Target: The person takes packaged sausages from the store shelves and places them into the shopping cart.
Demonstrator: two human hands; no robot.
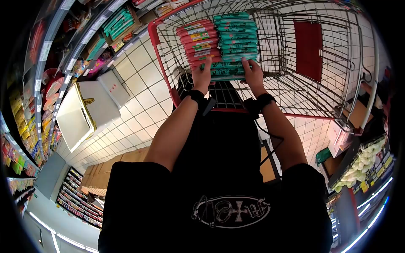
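A wire shopping cart with a red rim holds two stacks of packets side by side. Red packets (pixel 200 40) form the left stack, green packets (pixel 238 36) the right one. At the near end of the green stack, my left hand (pixel 202 76) and my right hand (pixel 253 76) grip a green bundle (pixel 227 71) from its two sides, thumbs on top. The fingers under the bundle are mostly hidden. My left hand is also close to the near end of the red packets.
Shelves (pixel 63 50) of packaged goods run along the left, with a box of green packets (pixel 119 23) on one. An open white foam box (pixel 80 111) stands on the tiled floor. Cardboard boxes (pixel 114 168) are behind it. A red panel (pixel 307 50) hangs on the cart.
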